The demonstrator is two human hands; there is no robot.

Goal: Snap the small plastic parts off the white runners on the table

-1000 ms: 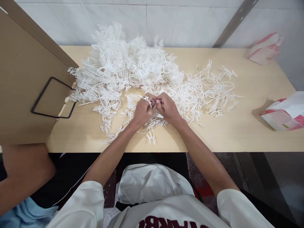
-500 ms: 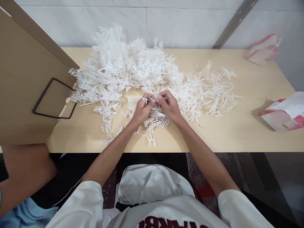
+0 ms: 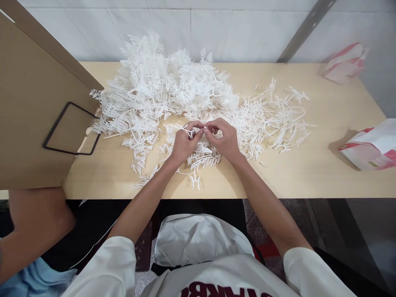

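Observation:
A big heap of white plastic branched sprues (image 3: 167, 86) covers the back and middle of the pale wooden table (image 3: 309, 173). My left hand (image 3: 182, 144) and my right hand (image 3: 224, 140) meet just above the heap's near edge. Both pinch one small white sprue piece (image 3: 198, 131) between their fingertips. Loose white bits (image 3: 194, 179) lie under and in front of my hands. Thinner, emptier sprues (image 3: 278, 115) spread out to the right of the heap.
A brown cardboard box flap with a black-outlined rectangle (image 3: 37, 111) stands at the left. Two pink-and-white bags lie at the right, one by the wall (image 3: 343, 64), one near the table edge (image 3: 371, 148). Another person's arm (image 3: 31, 227) shows at lower left.
My hands shifted slightly away from me and worked the small piece between the fingertips; the right hand's fingers now curl closer to the left. The heap has not moved.

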